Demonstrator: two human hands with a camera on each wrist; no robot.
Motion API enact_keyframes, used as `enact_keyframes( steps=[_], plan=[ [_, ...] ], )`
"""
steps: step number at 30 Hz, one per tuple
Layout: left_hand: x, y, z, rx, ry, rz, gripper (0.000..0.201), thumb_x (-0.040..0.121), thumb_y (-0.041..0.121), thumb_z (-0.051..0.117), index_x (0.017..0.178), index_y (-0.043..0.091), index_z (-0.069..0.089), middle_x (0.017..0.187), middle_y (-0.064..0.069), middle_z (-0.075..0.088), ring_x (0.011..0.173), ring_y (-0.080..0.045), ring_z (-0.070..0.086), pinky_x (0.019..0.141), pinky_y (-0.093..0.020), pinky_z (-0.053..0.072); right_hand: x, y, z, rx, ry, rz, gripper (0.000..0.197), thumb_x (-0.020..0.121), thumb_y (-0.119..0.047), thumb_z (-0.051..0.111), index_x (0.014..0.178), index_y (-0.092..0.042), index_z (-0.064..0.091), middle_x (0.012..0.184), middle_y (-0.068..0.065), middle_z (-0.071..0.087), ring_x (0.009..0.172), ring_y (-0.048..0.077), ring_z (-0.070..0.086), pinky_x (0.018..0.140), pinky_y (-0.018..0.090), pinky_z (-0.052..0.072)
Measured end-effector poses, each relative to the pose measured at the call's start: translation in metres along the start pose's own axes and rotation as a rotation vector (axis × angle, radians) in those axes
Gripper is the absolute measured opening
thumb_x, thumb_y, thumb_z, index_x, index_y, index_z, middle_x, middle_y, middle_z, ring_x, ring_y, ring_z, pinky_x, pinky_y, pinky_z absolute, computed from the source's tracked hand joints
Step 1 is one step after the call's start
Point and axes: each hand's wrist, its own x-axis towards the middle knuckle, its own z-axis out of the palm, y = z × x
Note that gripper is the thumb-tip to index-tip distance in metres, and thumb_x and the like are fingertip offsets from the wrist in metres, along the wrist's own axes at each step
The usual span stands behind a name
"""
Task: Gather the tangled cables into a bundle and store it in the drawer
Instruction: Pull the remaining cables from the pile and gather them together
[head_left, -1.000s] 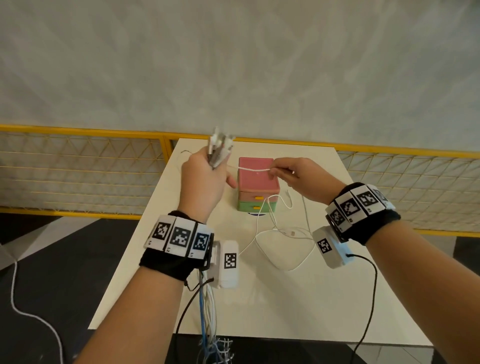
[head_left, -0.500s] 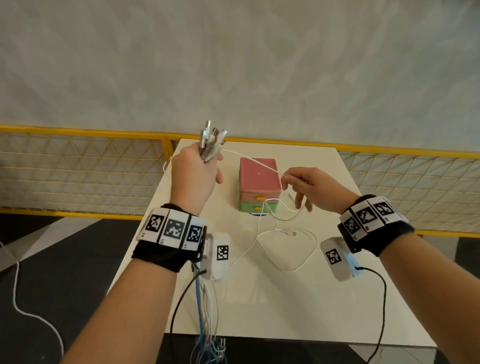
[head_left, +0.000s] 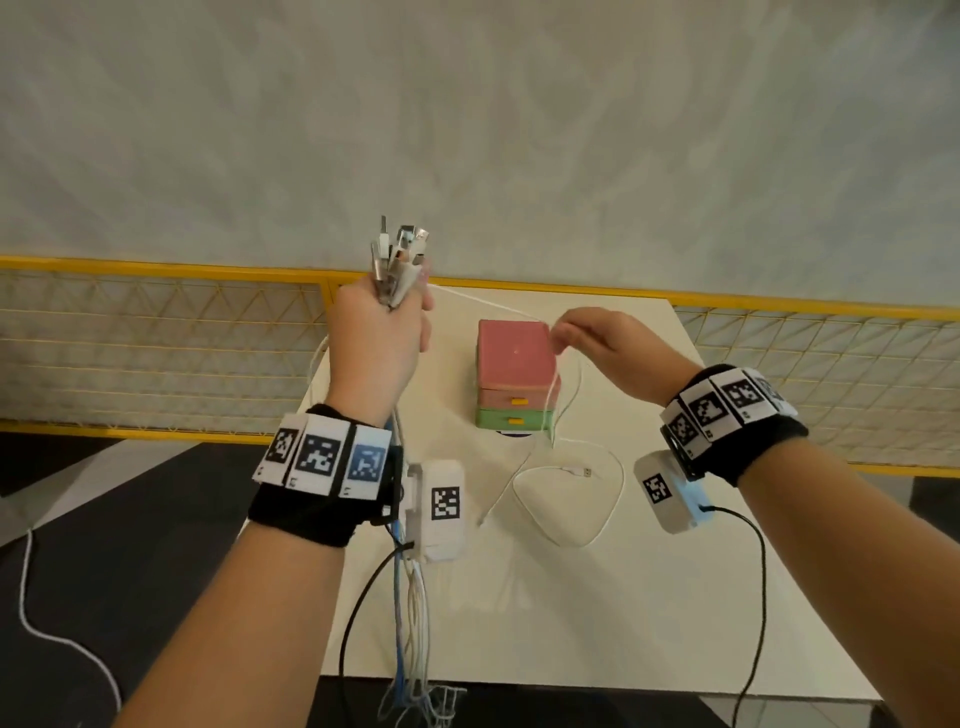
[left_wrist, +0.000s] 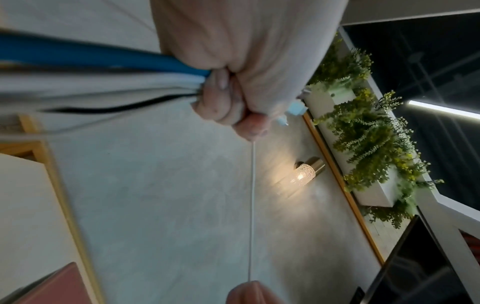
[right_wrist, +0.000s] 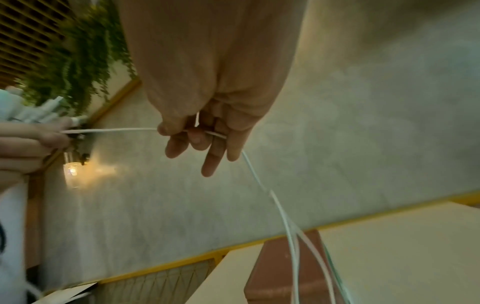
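Fingers (right_wrist: 168, 131) of right hand (head_left: 605, 345) pinch white cable (right_wrist: 116, 129); left hand (head_left: 376, 338) fists bundle (head_left: 397, 260).

A taut white cable (head_left: 488, 304) crosses above the drawer box (head_left: 514, 358).

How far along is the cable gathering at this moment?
Done: left hand grips the cable bundle, plug ends up. In hand: right hand pinches one white cable running taut from that fist, its slack looped on the table. Left: gather it; the drawer unit looks closed.
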Motion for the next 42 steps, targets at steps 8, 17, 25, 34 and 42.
enact_keyframes(
  steps=[8,17,25,34,42],
  plan=[
    [-0.011,0.0,0.029,0.214,-0.393,0.068,0.021,0.098,0.03,0.056,0.078,0.026,0.062,0.052,0.007,0.059,0.042,-0.001,0.051,0.048,-0.015,0.038,0.023,-0.032,0.002,-0.014,-0.012,-0.228,0.025,0.1,-0.02,0.042,0.09,-0.008,0.062,0.083,0.001,0.059,0.077,0.012,0.05,0.071,0.02,0.038],
    [-0.006,-0.003,0.004,-0.029,-0.038,0.082,0.036,0.098,0.028,0.057,0.063,0.022,0.053,0.037,0.006,0.046,0.036,-0.006,0.042,0.042,-0.016,0.036,0.019,0.019,0.005,-0.024,-0.072,0.033,0.031,0.103,-0.025,0.032,0.087,-0.013,0.056,0.072,-0.011,0.046,0.068,0.002,0.044,0.065,0.018,0.033],
    [-0.008,-0.007,0.019,0.042,-0.083,0.188,0.059,0.096,0.007,0.052,0.148,0.032,0.038,0.082,0.013,0.069,0.054,-0.013,0.065,0.067,-0.01,0.049,0.031,0.003,0.018,-0.007,-0.098,-0.039,0.028,0.102,-0.023,0.035,0.092,-0.012,0.058,0.081,-0.012,0.056,0.074,-0.007,0.05,0.068,0.004,0.035],
    [-0.018,-0.011,0.033,-0.045,-0.147,0.185,0.058,0.095,0.005,0.049,0.148,0.03,0.041,0.068,0.019,0.059,0.058,-0.017,0.059,0.068,-0.014,0.049,0.041,0.006,0.016,-0.129,0.086,0.209,0.026,0.095,-0.018,0.047,0.091,-0.016,0.072,0.079,-0.003,0.065,0.078,0.021,0.062,0.066,0.029,0.043],
    [-0.007,-0.029,0.043,0.167,-0.399,-0.033,0.026,0.097,0.035,0.056,0.082,0.017,0.069,0.054,0.003,0.059,0.052,-0.014,0.05,0.052,-0.025,0.038,0.032,-0.031,0.019,-0.05,0.171,-0.222,0.014,0.09,-0.006,0.056,0.08,-0.004,0.066,0.077,0.01,0.062,0.071,0.018,0.053,0.067,0.027,0.039]
  ],
)
